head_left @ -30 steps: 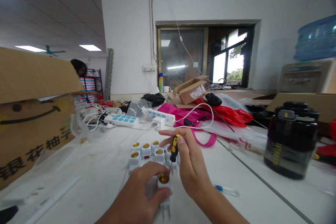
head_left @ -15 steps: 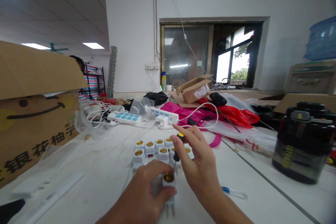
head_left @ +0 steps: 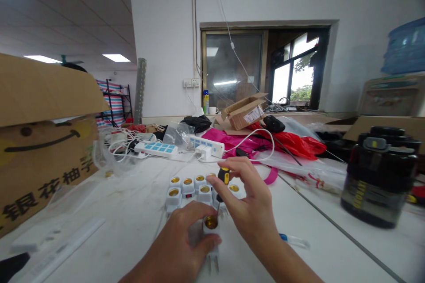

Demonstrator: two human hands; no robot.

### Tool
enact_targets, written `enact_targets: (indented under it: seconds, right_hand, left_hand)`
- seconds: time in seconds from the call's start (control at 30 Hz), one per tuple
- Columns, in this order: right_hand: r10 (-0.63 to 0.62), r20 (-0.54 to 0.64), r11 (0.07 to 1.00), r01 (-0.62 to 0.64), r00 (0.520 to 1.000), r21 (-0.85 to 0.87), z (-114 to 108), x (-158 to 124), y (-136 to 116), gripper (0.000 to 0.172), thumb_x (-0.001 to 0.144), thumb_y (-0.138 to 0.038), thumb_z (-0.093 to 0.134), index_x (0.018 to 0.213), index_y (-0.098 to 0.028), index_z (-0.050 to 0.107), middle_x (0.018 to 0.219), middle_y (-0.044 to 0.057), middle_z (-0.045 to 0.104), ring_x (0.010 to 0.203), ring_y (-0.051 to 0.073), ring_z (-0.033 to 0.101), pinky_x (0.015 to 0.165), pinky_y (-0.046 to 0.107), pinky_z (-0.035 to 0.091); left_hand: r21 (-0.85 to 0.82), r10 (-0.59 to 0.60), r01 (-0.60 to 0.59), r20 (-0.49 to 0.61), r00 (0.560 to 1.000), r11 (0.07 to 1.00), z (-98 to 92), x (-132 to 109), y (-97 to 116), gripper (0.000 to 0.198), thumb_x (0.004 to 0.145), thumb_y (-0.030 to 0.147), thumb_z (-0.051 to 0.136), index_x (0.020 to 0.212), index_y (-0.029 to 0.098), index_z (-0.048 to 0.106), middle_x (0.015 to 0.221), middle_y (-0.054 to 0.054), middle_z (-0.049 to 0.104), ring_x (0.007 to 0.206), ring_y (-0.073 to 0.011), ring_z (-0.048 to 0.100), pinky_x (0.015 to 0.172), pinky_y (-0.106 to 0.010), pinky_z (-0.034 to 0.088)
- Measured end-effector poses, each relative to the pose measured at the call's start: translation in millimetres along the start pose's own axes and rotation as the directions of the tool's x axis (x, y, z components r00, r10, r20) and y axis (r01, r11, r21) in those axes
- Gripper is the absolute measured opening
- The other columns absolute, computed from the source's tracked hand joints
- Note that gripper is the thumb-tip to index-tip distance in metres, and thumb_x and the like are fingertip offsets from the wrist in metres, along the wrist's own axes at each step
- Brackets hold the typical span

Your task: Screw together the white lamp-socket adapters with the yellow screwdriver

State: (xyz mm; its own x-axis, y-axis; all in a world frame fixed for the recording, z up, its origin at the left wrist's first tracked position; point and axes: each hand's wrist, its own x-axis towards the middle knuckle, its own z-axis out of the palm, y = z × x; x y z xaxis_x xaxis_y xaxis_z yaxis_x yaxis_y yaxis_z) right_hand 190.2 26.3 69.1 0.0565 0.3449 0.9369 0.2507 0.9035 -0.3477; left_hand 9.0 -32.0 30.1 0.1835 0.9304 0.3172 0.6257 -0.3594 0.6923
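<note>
The fingers (head_left: 239, 166) of the right hand (head_left: 254, 210) are closed around the top of a small screwdriver (head_left: 222, 178) with a yellow and black handle. The screwdriver stands almost straight up. Its thin tip goes down into the gold hole of a white lamp plug (head_left: 210, 225). The left hand (head_left: 177, 252) has its fingers (head_left: 194, 209) wrapped round that plug and grips it. The plug is low in the middle of the view, close to the person. Two metal pins stick out under it, toward the camera. I cannot tell if the plug touches the white surface (head_left: 133, 212).

Just behind the hands sits a bunch of more white plugs (head_left: 187, 187) with gold holes, packed close together. Beside the right arm lies a small clear pen-like thing (head_left: 295, 242). Farther right stands a big black jar (head_left: 378, 177). On the left is a brown cardboard box (head_left: 43, 141) with a smile drawn on it. Farther back lie a white power strip (head_left: 156, 148) with blue holes and a pink bag (head_left: 232, 145).
</note>
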Motion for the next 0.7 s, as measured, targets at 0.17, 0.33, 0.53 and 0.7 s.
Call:
enact_targets:
  seconds: [0.17,0.33,0.53,0.7]
  right_hand:
    - [0.019,0.025,1.000,-0.020,1.000,0.023,0.3,1.1,1.3,0.013,0.107,-0.021,0.075,0.118,-0.026,0.080,0.102,0.002,0.072,0.093,0.017,0.069,0.081,0.030,0.057]
    - [0.061,0.116,0.990,-0.075,0.991,0.118,-0.9,-1.6,-5.5,0.022,0.114,-0.022,0.058,0.127,-0.026,0.076,0.116,0.003,0.082,0.103,0.016,0.080,0.090,0.028,0.061]
    - [0.044,0.074,0.997,-0.048,0.996,0.055,2.0,-4.3,-7.9,0.010,0.105,-0.027,0.079,0.115,-0.029,0.077,0.105,-0.001,0.084,0.097,0.017,0.080,0.089,0.028,0.061]
    - [0.163,0.087,0.976,-0.174,0.983,0.132,3.1,-7.0,0.1,0.016,0.115,-0.030,0.064,0.127,-0.031,0.074,0.117,0.002,0.084,0.107,0.019,0.081,0.095,0.033,0.062]
  left_hand:
    - [-0.007,0.000,0.000,-0.013,1.000,1.000,-0.5,-1.3,3.2,0.033,0.091,0.032,0.080,0.123,0.028,0.081,0.132,-0.005,0.082,0.129,-0.0313,0.073,0.119,-0.044,0.048]
    - [-0.012,-0.006,0.006,-0.001,1.000,1.000,-0.4,-0.9,3.2,0.032,0.090,0.031,0.080,0.122,0.027,0.080,0.130,-0.005,0.083,0.127,-0.0313,0.072,0.118,-0.044,0.047]
    - [-0.040,0.020,-0.020,-0.004,1.000,0.999,1.0,0.7,1.1,0.030,0.090,0.027,0.081,0.119,0.027,0.080,0.126,-0.004,0.083,0.123,-0.0292,0.074,0.115,-0.042,0.047]
    - [-0.044,0.019,-0.020,-0.022,1.000,0.999,-0.2,-0.1,4.4,0.030,0.089,0.030,0.081,0.119,0.027,0.081,0.128,-0.004,0.083,0.126,-0.0303,0.073,0.117,-0.042,0.048]
